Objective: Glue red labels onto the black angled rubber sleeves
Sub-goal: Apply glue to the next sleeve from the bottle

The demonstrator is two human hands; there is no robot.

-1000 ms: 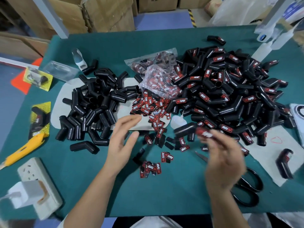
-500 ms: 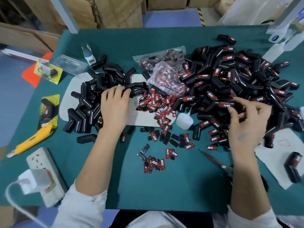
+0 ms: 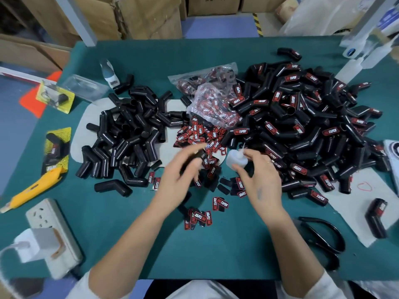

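White glue bottle [image 3: 237,159] gripped by right hand [image 3: 262,182], left hand [image 3: 183,173] clutching blurred black sleeve [image 3: 195,157] at nine o'clock; a sparing dab should suffice.

Cardboard boxes [image 3: 149,16] stand on blue floor [image 3: 218,29] behind the green table [image 3: 151,52].

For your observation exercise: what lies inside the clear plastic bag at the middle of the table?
The clear plastic bag holds red labels, some black pieces among them. Crumpled, glaring plastic hides how many, and whatever lies deeper.
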